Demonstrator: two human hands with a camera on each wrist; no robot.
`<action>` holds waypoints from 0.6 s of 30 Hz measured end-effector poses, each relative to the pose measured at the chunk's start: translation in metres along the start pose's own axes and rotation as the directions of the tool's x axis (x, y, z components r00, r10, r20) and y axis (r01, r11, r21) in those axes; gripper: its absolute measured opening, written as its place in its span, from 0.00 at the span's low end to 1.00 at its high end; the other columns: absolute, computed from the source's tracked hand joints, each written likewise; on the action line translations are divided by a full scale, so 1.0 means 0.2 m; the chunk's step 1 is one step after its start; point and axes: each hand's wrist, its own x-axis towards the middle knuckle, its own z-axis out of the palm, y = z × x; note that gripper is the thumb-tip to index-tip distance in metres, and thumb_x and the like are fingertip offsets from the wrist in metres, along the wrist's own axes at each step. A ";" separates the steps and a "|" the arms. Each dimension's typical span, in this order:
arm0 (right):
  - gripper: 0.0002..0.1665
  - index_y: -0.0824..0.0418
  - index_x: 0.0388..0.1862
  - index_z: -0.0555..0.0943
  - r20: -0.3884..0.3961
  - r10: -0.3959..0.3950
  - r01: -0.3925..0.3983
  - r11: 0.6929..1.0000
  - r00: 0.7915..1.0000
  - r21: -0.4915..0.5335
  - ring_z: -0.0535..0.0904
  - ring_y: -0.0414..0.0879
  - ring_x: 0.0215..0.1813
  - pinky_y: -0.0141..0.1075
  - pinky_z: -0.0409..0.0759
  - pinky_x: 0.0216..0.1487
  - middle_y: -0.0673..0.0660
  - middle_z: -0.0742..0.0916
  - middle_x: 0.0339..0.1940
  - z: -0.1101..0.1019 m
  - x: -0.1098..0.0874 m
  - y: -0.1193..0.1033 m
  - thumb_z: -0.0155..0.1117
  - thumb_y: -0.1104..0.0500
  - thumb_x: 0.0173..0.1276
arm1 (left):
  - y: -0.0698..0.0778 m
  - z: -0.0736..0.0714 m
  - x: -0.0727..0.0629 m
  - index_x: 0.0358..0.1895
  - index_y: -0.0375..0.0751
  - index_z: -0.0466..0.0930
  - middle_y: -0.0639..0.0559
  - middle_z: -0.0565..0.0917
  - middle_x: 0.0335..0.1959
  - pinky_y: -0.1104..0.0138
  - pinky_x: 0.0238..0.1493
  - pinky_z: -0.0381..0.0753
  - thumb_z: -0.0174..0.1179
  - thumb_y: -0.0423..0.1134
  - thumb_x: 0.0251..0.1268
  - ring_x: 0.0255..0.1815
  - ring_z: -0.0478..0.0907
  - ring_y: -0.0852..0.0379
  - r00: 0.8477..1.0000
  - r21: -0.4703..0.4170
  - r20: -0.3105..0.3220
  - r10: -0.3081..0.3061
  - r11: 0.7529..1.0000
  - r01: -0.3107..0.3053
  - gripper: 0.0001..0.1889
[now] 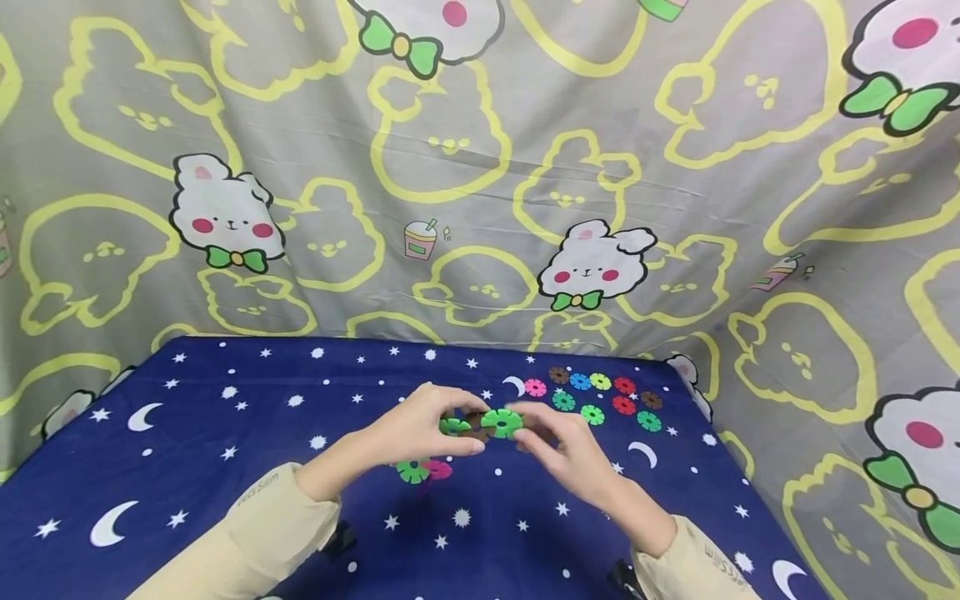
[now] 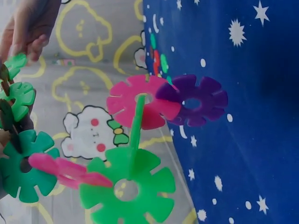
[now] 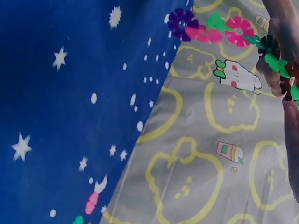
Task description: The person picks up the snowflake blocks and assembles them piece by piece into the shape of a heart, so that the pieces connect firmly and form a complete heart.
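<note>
Both hands hold a chain of slotted flower-shaped plastic discs in the air above the table. My left hand grips the chain near a brown disc. With thumb and fingers, my right hand pinches a green disc at the other end. From the left hand the rest of the chain hangs down: a teal disc, a pink disc, a large green disc, another pink disc and a purple disc last. The discs are joined through their slots, set at angles to one another.
Loose discs lie at the table's back right, among them a blue disc, a yellow-green disc and a red disc. A dark blue cloth with stars and moons covers the table. Behind it hangs a grey patterned curtain.
</note>
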 end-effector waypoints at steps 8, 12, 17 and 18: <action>0.10 0.69 0.32 0.77 -0.112 0.087 -0.085 0.996 0.990 0.022 0.80 0.45 0.21 0.27 0.78 0.24 0.60 0.83 0.20 0.03 0.00 -0.03 0.58 0.79 0.55 | -0.01 0.02 0.03 0.47 0.43 0.78 0.60 0.82 0.33 0.72 0.36 0.76 0.62 0.43 0.56 0.34 0.76 0.67 1.000 -0.036 0.010 0.005 0.999 -0.005 0.16; 0.08 0.71 0.30 0.76 -0.153 0.105 -0.107 0.994 0.983 -0.001 0.80 0.47 0.19 0.27 0.77 0.23 0.60 0.83 0.18 0.03 0.03 -0.09 0.58 0.80 0.53 | -0.01 0.04 0.06 0.48 0.44 0.78 0.59 0.81 0.33 0.71 0.36 0.76 0.61 0.40 0.57 0.34 0.76 0.66 1.000 -0.090 -0.016 0.012 0.996 -0.014 0.14; 0.08 0.70 0.31 0.76 -0.175 0.101 -0.096 0.995 0.979 0.040 0.80 0.44 0.20 0.28 0.78 0.23 0.60 0.83 0.19 0.05 0.01 -0.04 0.58 0.79 0.54 | 0.00 0.09 0.09 0.44 0.42 0.79 0.55 0.80 0.30 0.70 0.30 0.76 0.56 0.38 0.63 0.29 0.73 0.64 0.994 -0.200 -0.112 0.000 0.979 -0.022 0.09; 0.08 0.70 0.31 0.76 -0.177 0.099 -0.090 0.994 0.979 0.059 0.81 0.43 0.21 0.29 0.78 0.23 0.60 0.83 0.20 0.05 0.01 -0.02 0.58 0.79 0.55 | 0.00 0.10 0.10 0.42 0.40 0.79 0.53 0.80 0.29 0.70 0.28 0.76 0.55 0.38 0.64 0.27 0.73 0.64 0.991 -0.220 -0.135 0.004 0.975 -0.034 0.08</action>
